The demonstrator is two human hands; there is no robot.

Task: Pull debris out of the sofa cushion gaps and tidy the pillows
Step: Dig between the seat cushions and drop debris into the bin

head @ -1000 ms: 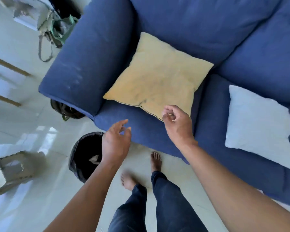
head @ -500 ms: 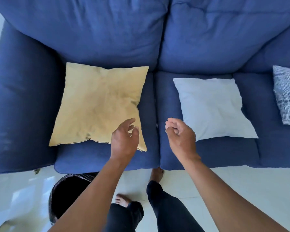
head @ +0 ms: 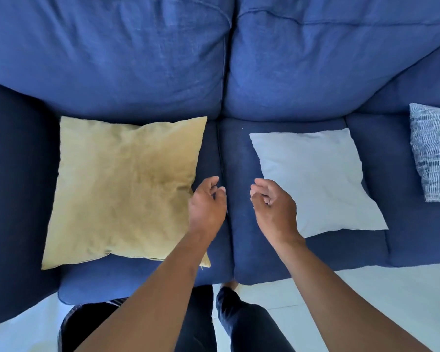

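Observation:
A blue sofa (head: 163,72) fills the view from above. On its left seat cushion lies a tan pillow (head: 122,189), flat. A white pillow (head: 313,174) rests on the middle seat cushion, and a blue-and-white patterned pillow (head: 434,151) shows at the right edge. Between the two seat cushions runs a dark gap (head: 222,174). My left hand (head: 206,204) hovers just left of that gap, over the tan pillow's right edge, fingers loosely curled and empty. Right of the gap my right hand (head: 272,207) hangs with fingers curled, nothing visible in it.
A dark bin (head: 71,323) stands on the pale tiled floor (head: 379,295) below the sofa's front left. My legs in dark trousers (head: 244,323) are against the sofa front. The sofa's left armrest (head: 15,194) bounds the left side.
The view has swung from the left armrest to the sofa's middle and come closer. Both hands have moved forward over the seat gap; the right hand's fingers have loosened.

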